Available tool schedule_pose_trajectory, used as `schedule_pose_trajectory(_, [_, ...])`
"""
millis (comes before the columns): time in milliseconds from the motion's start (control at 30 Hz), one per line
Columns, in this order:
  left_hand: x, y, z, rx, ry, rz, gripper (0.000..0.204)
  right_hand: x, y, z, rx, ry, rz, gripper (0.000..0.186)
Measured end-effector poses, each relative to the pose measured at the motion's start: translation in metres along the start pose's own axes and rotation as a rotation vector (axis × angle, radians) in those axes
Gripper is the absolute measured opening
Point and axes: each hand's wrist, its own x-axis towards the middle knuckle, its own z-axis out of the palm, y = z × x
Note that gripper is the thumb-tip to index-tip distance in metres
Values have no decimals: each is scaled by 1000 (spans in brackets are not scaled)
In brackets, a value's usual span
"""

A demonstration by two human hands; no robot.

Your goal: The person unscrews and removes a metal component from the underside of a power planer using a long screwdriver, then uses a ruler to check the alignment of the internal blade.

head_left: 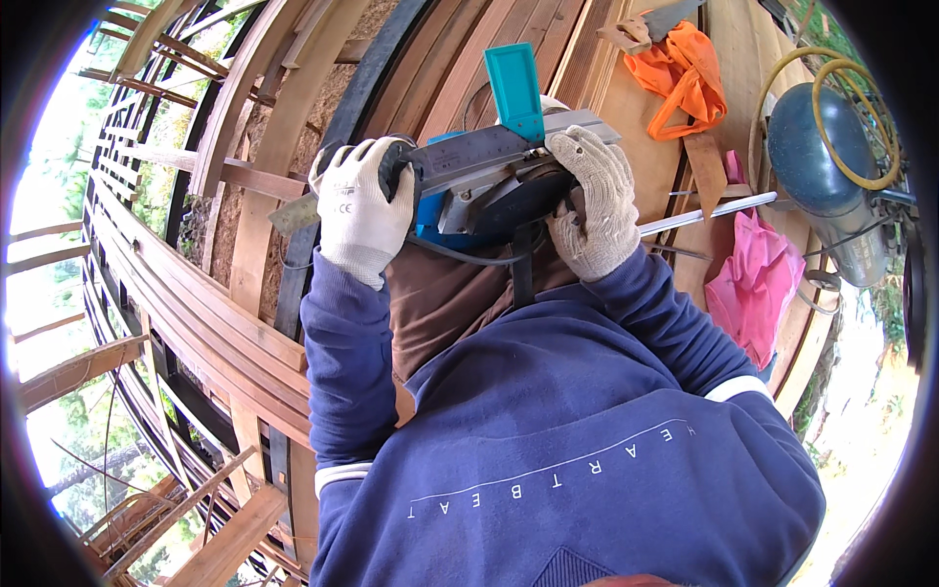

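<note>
A blue power tool [457, 210] with a long metal base plate and a dark rounded part is held over my lap; its exact kind is hard to tell. My left hand [364, 205], in a white work glove, wraps round a black knob at its left end. The gloved right hand [597, 196] curls over the plate's right end. Across the plate lies the graduated steel blade of a try square [514, 90], its teal handle standing up on the far side. What looks like the blade's end pokes out left of my left hand.
Long wooden boards [469, 83] run away ahead. To the right are an orange cloth [685, 73], a handsaw [631, 35], a pink cloth [753, 279] and a dark tank [820, 147] with a yellow hose [885, 176]. On the left, timber framing [196, 323] has open gaps.
</note>
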Motion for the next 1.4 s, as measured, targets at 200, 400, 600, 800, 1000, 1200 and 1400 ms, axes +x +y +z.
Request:
schedule_pose_trajectory(200, [0, 4, -4, -12, -22, -17, 21, 2, -1, -2, 18, 17, -13, 70])
schedule_pose_trajectory(400, [0, 7, -5, -10, -20, -27, 21, 2, -1, -1, 24, 12, -1, 70])
schedule_pose_trajectory(600, [2, 14, -6, -6, -28, -21, 21, 1, 0, 0, 16, 29, -14, 71])
schedule_pose_trajectory(800, [1, 9, -4, -7, -28, -24, 22, 3, -1, -1, 28, 27, -17, 70])
schedule_pose_trajectory(1000, [2, 12, -6, 6, -33, -16, 21, 2, -1, -1, 11, 18, -2, 70])
schedule_pose_trajectory(1200, [2, 10, -3, -16, -32, -25, 21, 1, 1, 0, 23, 31, -11, 71])
schedule_pose_trajectory(1400, [1, 9, -2, 4, -34, -15, 21, 2, -2, -2, 9, 15, 3, 70])
